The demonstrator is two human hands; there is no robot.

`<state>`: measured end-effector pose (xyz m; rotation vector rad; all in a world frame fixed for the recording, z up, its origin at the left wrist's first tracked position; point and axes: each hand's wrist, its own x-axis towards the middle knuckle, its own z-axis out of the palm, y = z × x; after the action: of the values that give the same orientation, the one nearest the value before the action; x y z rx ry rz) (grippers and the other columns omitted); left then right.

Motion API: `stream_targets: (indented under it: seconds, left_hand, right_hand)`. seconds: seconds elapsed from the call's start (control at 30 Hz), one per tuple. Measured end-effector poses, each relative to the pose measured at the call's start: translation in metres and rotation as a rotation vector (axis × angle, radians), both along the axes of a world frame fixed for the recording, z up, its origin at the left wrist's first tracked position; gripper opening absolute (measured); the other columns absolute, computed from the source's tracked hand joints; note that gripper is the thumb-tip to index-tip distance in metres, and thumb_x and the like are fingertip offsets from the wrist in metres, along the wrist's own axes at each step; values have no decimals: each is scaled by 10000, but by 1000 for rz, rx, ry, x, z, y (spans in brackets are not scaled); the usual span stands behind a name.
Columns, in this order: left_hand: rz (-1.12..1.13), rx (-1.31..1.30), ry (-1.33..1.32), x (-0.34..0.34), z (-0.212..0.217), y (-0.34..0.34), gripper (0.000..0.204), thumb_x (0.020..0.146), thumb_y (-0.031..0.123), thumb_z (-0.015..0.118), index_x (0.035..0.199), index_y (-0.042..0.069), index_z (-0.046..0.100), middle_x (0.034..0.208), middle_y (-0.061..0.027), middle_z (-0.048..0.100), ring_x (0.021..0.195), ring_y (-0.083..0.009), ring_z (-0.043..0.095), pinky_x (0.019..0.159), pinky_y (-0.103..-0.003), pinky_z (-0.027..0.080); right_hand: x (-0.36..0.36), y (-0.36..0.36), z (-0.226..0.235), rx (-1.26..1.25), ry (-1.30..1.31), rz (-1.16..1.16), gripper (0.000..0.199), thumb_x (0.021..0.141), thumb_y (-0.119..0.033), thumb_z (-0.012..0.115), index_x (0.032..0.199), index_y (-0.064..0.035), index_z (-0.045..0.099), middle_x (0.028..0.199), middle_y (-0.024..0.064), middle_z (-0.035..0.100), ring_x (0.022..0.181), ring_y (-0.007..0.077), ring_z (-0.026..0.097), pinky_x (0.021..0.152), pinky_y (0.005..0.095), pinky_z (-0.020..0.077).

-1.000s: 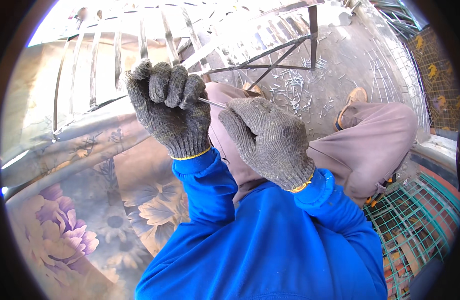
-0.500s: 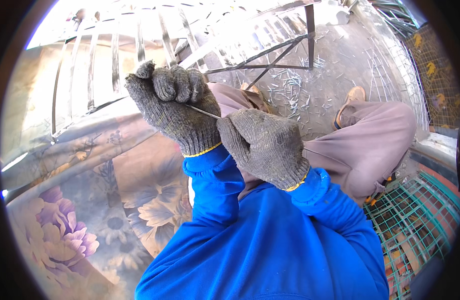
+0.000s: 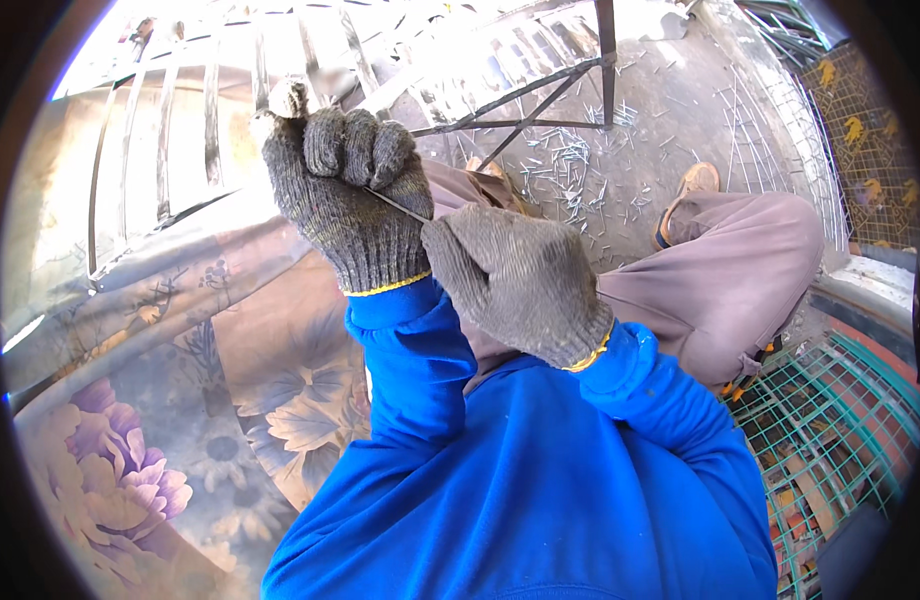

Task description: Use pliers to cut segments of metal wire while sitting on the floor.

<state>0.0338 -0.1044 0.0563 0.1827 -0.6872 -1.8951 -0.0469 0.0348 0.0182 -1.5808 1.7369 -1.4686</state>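
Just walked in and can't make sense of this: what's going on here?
A seated person in blue sleeves and grey knit gloves holds a thin metal wire between both fists. The left hand is raised and clenched around one end; the right hand grips the other end just below it. Short wire offcuts litter the concrete floor ahead, beside a metal frame.

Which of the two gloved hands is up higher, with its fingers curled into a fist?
The left hand. It is raised, fingers curled tight around a thin wire. The right hand sits lower, beside it, back facing up.
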Motion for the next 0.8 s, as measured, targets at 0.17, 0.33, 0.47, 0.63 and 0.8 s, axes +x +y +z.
stream_targets:
  seconds: [0.17, 0.33, 0.47, 0.63, 0.8]
  left_hand:
    - [167, 28, -23, 8, -4, -17, 216, 1052, 296, 506, 1058, 127, 640, 587, 73, 475, 492, -63, 424, 487, -258, 365]
    - [251, 53, -153, 27, -13, -46, 233, 1065, 327, 501, 1055, 132, 629, 646, 51, 521, 524, -79, 467, 509, -264, 400]
    - [199, -100, -204, 32, -26, -104, 210, 1047, 353, 565, 994, 154, 606, 702, 58, 556, 583, -54, 509, 493, -210, 402]
    - [663, -844, -1134, 34, -67, -216, 224, 1040, 309, 566, 897, 137, 570, 660, 55, 530, 536, -64, 482, 482, -209, 395]
    - [720, -1006, -1337, 30, -133, -249, 225, 1041, 304, 562, 889, 138, 566, 655, 53, 524, 531, -66, 479, 479, -211, 396]
  right_hand:
    - [-11, 1, -8, 8, -44, -31, 159, 939, -199, 693, 1013, -63, 729, 937, 146, 726, 814, 351, 710, 694, 422, 561]
    - [-58, 51, -33, 296, -47, 26, 287, 994, -281, 626, 1156, -53, 692, 1020, 162, 729, 912, 367, 704, 762, 425, 570]
    - [-74, 84, -34, 394, -45, -6, 269, 993, -210, 629, 1185, -29, 679, 1000, 161, 733, 902, 339, 722, 761, 407, 562]
    - [-66, 104, 32, 425, -552, 214, 355, 962, -39, 628, 1310, 26, 605, 904, 134, 708, 795, 119, 664, 704, 281, 532]
    - [-59, 100, 87, 196, -614, 427, 552, 936, 37, 570, 1475, -3, 458, 1102, 181, 697, 887, 209, 692, 804, 323, 558]
